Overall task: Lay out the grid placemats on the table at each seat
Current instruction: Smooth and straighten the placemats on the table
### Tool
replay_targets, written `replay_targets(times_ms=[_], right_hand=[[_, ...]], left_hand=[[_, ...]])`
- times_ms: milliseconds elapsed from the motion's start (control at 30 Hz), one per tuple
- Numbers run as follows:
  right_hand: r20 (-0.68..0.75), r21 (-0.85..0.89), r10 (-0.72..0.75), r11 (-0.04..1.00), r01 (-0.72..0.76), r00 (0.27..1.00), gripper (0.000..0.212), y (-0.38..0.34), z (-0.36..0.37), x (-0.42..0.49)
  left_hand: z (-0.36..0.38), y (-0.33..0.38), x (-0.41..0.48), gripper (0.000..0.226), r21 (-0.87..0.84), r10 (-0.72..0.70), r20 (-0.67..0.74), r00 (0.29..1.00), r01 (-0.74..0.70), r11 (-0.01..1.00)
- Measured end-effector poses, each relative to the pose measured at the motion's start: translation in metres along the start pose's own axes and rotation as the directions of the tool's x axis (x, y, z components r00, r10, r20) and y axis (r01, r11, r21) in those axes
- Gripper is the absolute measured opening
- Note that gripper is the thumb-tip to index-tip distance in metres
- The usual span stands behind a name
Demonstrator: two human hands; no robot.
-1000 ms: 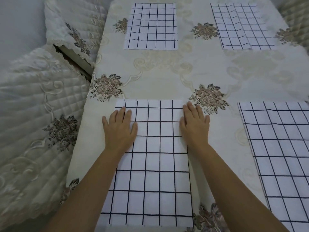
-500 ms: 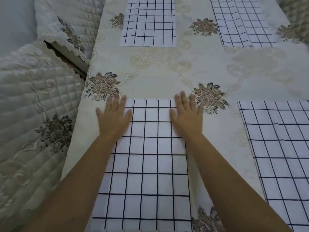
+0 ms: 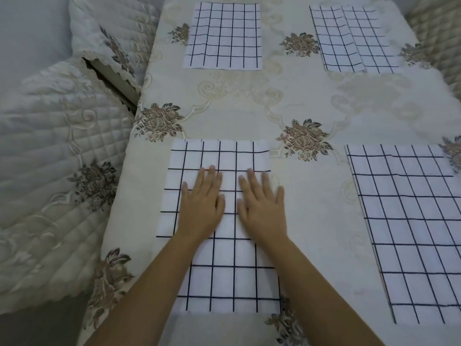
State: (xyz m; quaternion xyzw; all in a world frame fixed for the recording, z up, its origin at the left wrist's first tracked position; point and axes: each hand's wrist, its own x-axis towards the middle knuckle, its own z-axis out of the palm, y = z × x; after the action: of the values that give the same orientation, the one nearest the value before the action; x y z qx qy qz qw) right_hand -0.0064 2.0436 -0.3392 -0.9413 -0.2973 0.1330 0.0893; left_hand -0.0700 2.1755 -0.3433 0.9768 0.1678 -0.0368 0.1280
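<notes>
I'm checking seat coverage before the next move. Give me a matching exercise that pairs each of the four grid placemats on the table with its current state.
Things:
1. near-left placemat
2. near-right placemat
3. far-left placemat
4. far-right placemat

States:
a. two grid layers overlap
b. left hand and right hand lie flat on it
c. cut off by the picture's right edge
d. single flat sheet, nothing on it

Pairs: 1-b; 2-c; 3-d; 4-a
</notes>
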Motion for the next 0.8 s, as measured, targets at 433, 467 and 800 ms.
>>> replay_targets(times_ms=[433, 467, 800], right_hand=[[-0.167, 0.149, 0.130, 0.983, -0.106, 0.977, 0.051, -0.010, -0.013, -0.060], [-0.171, 0.098, 0.056, 0.994, -0.040, 0.984, 0.052, -0.025, -0.007, -0.070], [-0.052, 0.024, 0.103, 0.994, -0.102, 0.993, 0.065, 0.020, 0.024, -0.136]], left_hand=[[-0.012, -0.009, -0.077, 0.065, -0.087, -0.147, -0.070, 0.987, 0.141, 0.986], [-0.009, 0.004, -0.086, 0.066, -0.107, -0.093, -0.031, 0.995, 0.089, 0.990], [0.007, -0.043, -0.142, 0.067, -0.022, -0.169, -0.068, 0.983, 0.168, 0.986]])
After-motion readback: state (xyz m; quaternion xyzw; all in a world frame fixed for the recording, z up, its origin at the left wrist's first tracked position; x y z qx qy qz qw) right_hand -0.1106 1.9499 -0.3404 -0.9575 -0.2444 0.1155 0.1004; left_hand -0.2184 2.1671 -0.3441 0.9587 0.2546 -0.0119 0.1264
